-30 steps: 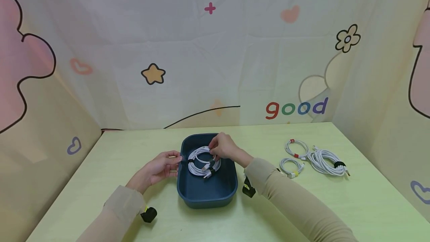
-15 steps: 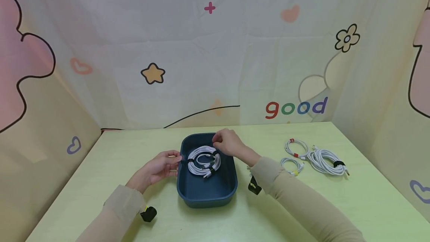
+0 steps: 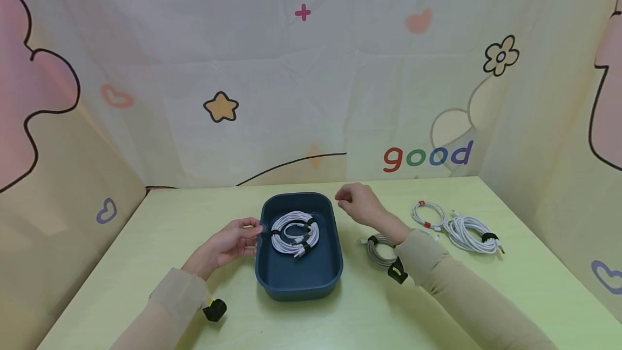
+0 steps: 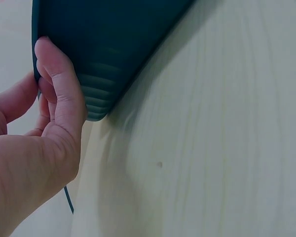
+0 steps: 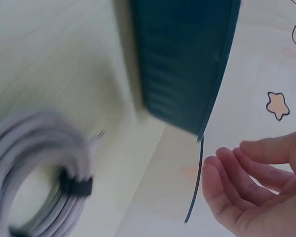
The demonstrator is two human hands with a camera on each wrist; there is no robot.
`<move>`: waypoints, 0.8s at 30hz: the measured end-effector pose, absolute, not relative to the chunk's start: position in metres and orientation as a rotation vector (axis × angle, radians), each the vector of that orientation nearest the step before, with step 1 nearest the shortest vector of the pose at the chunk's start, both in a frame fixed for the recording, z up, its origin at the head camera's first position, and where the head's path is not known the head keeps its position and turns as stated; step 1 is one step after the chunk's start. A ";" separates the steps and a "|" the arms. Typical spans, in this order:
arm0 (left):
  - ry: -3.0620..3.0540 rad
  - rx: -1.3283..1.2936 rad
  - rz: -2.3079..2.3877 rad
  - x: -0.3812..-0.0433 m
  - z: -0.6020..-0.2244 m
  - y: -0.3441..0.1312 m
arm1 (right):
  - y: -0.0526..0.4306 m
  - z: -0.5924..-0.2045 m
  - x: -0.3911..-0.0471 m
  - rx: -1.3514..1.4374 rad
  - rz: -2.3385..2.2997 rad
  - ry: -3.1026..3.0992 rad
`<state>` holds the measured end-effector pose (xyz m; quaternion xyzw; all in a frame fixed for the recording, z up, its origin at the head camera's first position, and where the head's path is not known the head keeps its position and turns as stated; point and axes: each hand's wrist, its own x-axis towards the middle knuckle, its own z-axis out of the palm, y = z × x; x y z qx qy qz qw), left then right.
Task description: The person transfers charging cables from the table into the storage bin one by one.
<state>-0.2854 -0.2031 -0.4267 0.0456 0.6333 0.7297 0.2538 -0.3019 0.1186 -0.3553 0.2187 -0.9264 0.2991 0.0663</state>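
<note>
A dark blue plastic bin [image 3: 298, 282] stands on the table with coiled white cables [image 3: 280, 242] inside, a smaller coil within a larger one; black straps bind them. My left hand [image 3: 232, 244] holds the bin's left rim, thumb at the edge and fingers along the outer wall in the left wrist view. To the right of the bin, my right hand [image 3: 362, 205] hovers above the table with loosely curled fingers and nothing in them. Below its wrist lies a grey cable coil [image 3: 375, 253] with a black strap, partly hidden by the sleeve.
Farther right lie a white cable coil with red ties [image 3: 427, 224] and a thicker white coil with a black strap [image 3: 468, 236]. Another white coil is mostly hidden behind the right forearm. A printed cloth backdrop [image 3: 272, 139] stands behind the table [image 3: 194, 201].
My right hand has let go of the small white coil, which lies within the larger one, and has moved out rightward. The grey coil has come into sight. My left hand stays put.
</note>
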 end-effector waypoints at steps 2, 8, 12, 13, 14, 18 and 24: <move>1.718 0.122 1.987 -0.286 -0.426 -0.203 | 0.127 -0.357 -0.302 0.673 0.868 -2.813; 1.716 0.127 1.991 -0.286 -0.427 -0.203 | 0.149 -0.362 -0.302 0.707 0.752 -2.927; 1.718 0.131 1.989 -0.285 -0.428 -0.204 | 0.160 -0.364 -0.301 0.736 0.681 -2.969; 1.719 0.133 1.987 -0.285 -0.428 -0.204 | 0.163 -0.364 -0.300 0.748 0.658 -2.974; 1.720 0.132 1.987 -0.285 -0.428 -0.204 | 0.165 -0.364 -0.299 0.758 0.636 -2.983; 1.719 0.137 1.993 -0.284 -0.428 -0.204 | 0.174 -0.365 -0.297 0.793 0.560 -3.052; 1.723 0.129 1.991 -0.285 -0.427 -0.203 | 0.185 -0.368 -0.292 0.834 0.496 -3.205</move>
